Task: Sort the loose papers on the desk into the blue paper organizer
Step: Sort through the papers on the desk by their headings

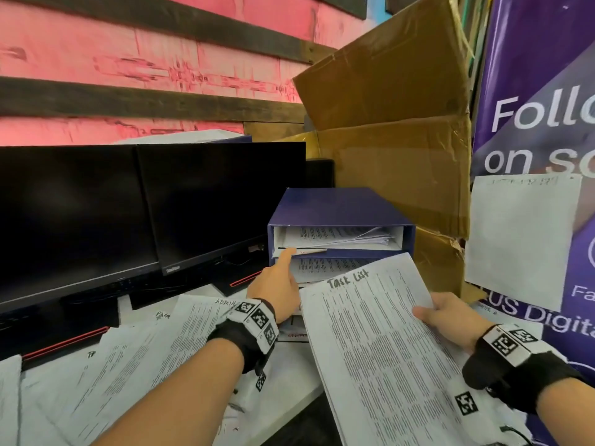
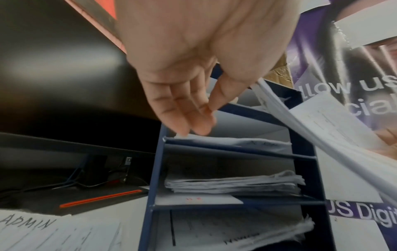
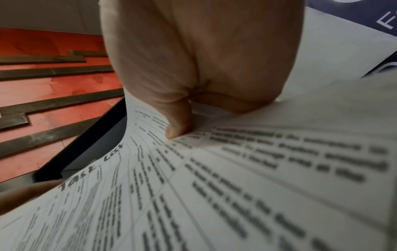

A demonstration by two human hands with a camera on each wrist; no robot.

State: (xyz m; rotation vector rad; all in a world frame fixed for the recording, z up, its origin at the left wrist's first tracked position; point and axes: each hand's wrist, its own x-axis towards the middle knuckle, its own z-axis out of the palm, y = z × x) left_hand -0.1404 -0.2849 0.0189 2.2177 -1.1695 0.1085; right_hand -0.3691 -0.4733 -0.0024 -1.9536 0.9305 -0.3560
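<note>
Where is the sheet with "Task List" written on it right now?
In the head view the Task List sheet is at lower right, held at its right edge by the right hand, just in front of the blue paper organizer.

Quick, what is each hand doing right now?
Left hand: open, straight fingers at the blue organizer's top shelf, holding nothing.
Right hand: gripping the Task List sheet, thumb on top.

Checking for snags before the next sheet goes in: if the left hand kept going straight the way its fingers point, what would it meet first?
Probably the papers in the top slot of the blue organizer: the left hand has straight fingertips right at that slot's front edge; actual contact is unclear.
</note>
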